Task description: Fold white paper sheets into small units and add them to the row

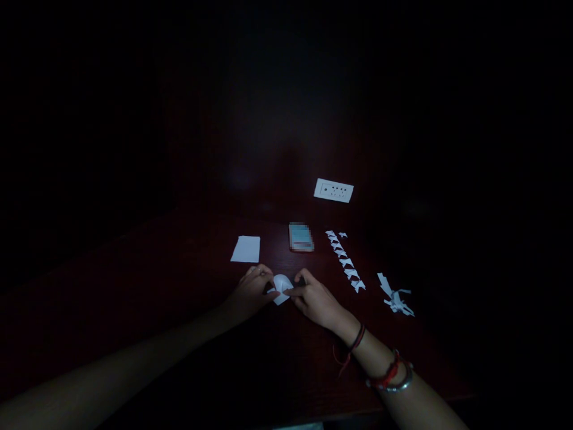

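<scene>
The person's left hand [256, 291] and right hand [317, 300] pinch opposite sides of a curled white paper [282, 282] at near centre — seemingly mid-fold. To the right, a row of folded pieces [346, 262] looks finished — while flat paper [246, 249], farther left, appears unworked.

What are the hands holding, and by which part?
Bent white paper: left hand at its left side, right hand at its right; the right's grip is unclear.

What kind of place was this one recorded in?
Probably a dim room, at a desk or table: a dark reddish tabletop, a socket panel just behind it, and a lit screen resting on top.
</scene>
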Tool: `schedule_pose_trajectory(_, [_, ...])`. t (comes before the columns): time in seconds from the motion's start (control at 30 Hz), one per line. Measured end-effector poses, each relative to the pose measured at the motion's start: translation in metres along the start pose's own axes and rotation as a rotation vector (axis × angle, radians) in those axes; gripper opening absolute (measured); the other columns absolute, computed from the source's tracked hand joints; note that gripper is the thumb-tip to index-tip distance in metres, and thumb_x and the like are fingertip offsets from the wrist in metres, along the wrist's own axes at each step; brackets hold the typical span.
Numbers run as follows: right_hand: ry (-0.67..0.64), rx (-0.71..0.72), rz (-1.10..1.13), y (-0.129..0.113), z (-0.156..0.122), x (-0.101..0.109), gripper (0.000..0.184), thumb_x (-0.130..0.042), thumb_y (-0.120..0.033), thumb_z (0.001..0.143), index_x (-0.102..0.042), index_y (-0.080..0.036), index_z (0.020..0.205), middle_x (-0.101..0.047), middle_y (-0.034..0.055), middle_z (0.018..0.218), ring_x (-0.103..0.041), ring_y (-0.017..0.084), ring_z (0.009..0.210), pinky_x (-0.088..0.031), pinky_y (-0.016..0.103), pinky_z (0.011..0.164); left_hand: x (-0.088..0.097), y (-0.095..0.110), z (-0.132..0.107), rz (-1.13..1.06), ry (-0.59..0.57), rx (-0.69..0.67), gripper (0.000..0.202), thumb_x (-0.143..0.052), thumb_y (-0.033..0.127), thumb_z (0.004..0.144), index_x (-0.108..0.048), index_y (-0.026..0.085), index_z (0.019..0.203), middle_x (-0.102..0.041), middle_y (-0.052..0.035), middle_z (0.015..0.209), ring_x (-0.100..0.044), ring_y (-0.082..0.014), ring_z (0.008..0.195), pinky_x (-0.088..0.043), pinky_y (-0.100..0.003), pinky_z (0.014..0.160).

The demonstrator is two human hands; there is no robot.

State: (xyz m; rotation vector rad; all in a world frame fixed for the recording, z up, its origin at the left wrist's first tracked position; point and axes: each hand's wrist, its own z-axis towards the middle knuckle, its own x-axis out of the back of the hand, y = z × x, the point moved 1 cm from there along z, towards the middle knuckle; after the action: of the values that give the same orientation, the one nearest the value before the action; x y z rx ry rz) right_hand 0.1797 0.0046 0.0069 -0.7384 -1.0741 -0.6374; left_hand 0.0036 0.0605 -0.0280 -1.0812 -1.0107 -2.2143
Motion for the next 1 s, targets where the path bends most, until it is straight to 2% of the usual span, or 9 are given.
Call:
schedule_pose_trajectory(0.17, [0.002,0.125,0.068,0.001,0.002,-0.001,0.026,-0.044,-0.016,0.077,-0.059,-0.019,0.098,-0.044,0.0037,0.11,-0.046,0.013,0.094,-0.037,0.023,0.083,0.004,0.004,-0.002,-0.079,-0.04,0.017,0.036,-0.054,0.033,0.066,-0.046,0.021,0.099,-0.048,-0.0015,0.088,-0.044,-0.0208,0.083,-0.035,-0.031,0.071])
schedule_pose_trajectory(0.37, [0.0,0.116,0.108,0.004,0.002,-0.003,0.026,-0.043,-0.017,0.077,-0.059,-0.017,0.097,-0.048,0.0044,0.108,-0.048,0.014,0.095,-0.037,0.023,0.085,0.006,0.006,-0.004,-0.144,-0.055,0.006,0.059,-0.053,0.03,0.066,-0.03,0.022,0.12,-0.048,-0.0018,0.091,-0.045,-0.0192,0.08,-0.034,-0.029,0.07])
schedule_pose_trajectory(0.73, [0.041,0.078,0.161,0.006,0.002,-0.004,0.022,-0.046,-0.016,0.077,-0.061,-0.017,0.092,-0.05,0.0043,0.085,-0.048,0.012,0.08,-0.039,0.022,0.074,0.007,0.009,-0.004,-0.178,-0.12,-0.044,0.06,-0.049,0.027,0.07,-0.025,0.022,0.125,-0.054,0.0024,0.079,-0.048,-0.0157,0.075,-0.033,-0.026,0.07])
schedule_pose_trajectory(0.87, [0.051,0.089,0.176,0.004,0.001,-0.002,0.018,-0.046,-0.018,0.077,-0.064,-0.017,0.08,-0.046,0.0043,0.093,-0.046,0.012,0.085,-0.038,0.022,0.077,0.008,0.011,-0.004,-0.118,-0.13,-0.053,0.044,-0.048,0.027,0.072,-0.039,0.021,0.115,-0.056,0.0009,0.082,-0.049,-0.0173,0.081,-0.033,-0.027,0.073])
schedule_pose_trajectory(1.0, [0.02,0.121,0.194,0.0,0.001,0.002,0.019,-0.043,-0.018,0.078,-0.063,-0.015,0.079,-0.047,0.0048,0.098,-0.048,0.011,0.086,-0.037,0.022,0.08,0.01,0.013,-0.004,-0.083,-0.132,-0.082,0.028,-0.049,0.026,0.072,-0.049,0.022,0.1,-0.056,0.0014,0.082,-0.049,-0.0171,0.082,-0.034,-0.026,0.072])
